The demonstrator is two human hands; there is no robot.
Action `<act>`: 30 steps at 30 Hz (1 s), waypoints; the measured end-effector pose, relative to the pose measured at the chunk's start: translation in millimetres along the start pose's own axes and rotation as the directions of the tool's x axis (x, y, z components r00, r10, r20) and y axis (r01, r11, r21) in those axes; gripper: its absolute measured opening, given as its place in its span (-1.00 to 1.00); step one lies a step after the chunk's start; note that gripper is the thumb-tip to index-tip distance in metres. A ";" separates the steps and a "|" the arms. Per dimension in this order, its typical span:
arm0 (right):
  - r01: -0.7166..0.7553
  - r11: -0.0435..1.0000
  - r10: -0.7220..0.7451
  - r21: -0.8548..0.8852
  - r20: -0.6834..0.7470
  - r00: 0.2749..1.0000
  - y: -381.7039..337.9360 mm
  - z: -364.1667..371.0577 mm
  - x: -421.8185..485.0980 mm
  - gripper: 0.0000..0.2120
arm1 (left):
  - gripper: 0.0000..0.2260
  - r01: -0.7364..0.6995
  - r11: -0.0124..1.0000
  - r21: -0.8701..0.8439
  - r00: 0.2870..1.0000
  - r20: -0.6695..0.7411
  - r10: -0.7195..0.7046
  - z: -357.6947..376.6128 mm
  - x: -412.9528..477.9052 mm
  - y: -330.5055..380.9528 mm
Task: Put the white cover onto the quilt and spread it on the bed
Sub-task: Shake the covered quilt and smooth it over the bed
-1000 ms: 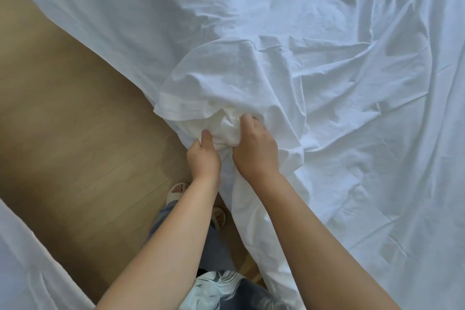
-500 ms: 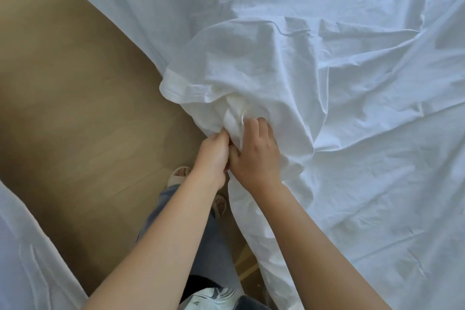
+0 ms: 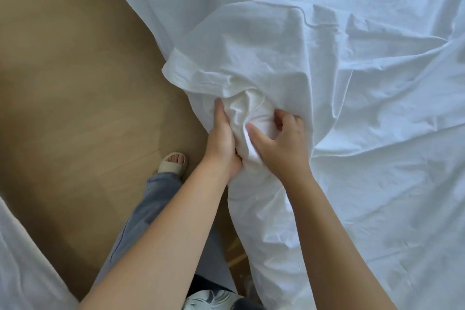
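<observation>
Centrally, the left hand (image 3: pixel 221 141) and the right hand (image 3: pixel 283 145) meet on a bunched corner (image 3: pixel 251 111) of the white cover (image 3: pixel 352 83). The left hand lies along the left side of the bunch, its forefinger stretched upward against the cloth and its thumb wrapped round the gathered fabric near the wrist, so that it holds the cover. The right hand grips the same bunch from the right: the thumb presses into the folds while the other fingers curl over them. Between the two hands the cloth stands in tight, creamy-white pleats; a hemmed fold (image 3: pixel 181 68) overhangs just above and to the left. From this corner the cover spreads, much creased, upward and rightward, filling that whole side of the view, and a strip of it hangs down beside the right forearm. Left of the hands lies a tan wooden floor (image 3: pixel 75 83), on which a foot in a beige slipper (image 3: pixel 173 162) stands, with a blue jeans leg (image 3: pixel 151 214) below it in the frame. More white fabric (image 3: pixel 25 259) fills the lower left corner
</observation>
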State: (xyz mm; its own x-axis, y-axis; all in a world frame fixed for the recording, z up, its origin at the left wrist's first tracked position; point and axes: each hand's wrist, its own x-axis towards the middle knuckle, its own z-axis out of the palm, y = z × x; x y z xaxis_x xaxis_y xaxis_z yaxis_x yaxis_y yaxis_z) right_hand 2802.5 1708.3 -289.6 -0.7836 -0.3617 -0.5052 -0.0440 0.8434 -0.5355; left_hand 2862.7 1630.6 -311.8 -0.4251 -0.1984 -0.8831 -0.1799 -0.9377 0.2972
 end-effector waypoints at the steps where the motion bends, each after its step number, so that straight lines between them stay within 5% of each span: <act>1: 0.017 0.999 -0.016 -0.035 0.032 0.999 -1.1 1.1 0.1 -0.46 | -0.39 -0.008 0.999 0.048 0.997 0.076 0.004 -2.7 0.0 -1.7; 4: 0.106 0.990 -0.109 -0.090 -0.028 0.994 -7.2 8.1 2.1 -0.82 | -0.47 -0.084 0.984 0.157 0.995 0.075 0.073 -8.5 3.3 -9.9; 12: 0.139 0.956 -0.064 0.260 -0.278 0.958 -7.1 12.5 -8.4 -0.66 | -0.68 -0.261 0.892 0.369 0.901 -0.238 0.362 -11.1 21.1 -2.8; 18: 0.146 0.933 -0.068 0.328 -0.237 0.969 -7.8 6.4 -13.6 -0.68 | -0.63 -0.252 0.657 0.711 0.831 -0.189 0.523 -20.3 23.8 6.0; 23: 0.136 0.927 -0.056 0.350 -0.229 0.972 -10.7 0.7 -15.4 -0.68 | -0.83 -0.270 0.645 0.715 0.838 -0.155 0.523 -24.8 -3.2 12.6; 25: 0.152 0.937 -0.086 0.314 -0.213 0.973 -12.8 5.5 -16.8 -0.67 | -0.67 -0.329 0.691 0.643 0.904 0.003 0.428 -11.7 -19.7 11.9; 27: 0.154 0.940 -0.100 0.305 -0.187 0.977 -14.3 10.3 -19.8 -0.67 | -0.55 -0.215 0.801 0.558 0.976 0.104 0.190 1.5 -23.2 14.4; 30: 0.162 0.931 -0.106 0.327 -0.181 0.978 -12.1 12.4 -20.1 -0.64 | -0.55 0.004 0.868 0.496 0.994 0.092 -0.057 13.4 -8.5 31.3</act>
State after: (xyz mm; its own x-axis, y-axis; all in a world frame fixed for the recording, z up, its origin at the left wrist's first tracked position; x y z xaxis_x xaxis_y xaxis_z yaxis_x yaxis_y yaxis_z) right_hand 2826.4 1700.4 -281.4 -0.8735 -0.3713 -0.3147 0.0353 0.5966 -0.8018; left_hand 2848.8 1606.7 -290.1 -0.4941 -0.1174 -0.8614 -0.5981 -0.6732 0.4348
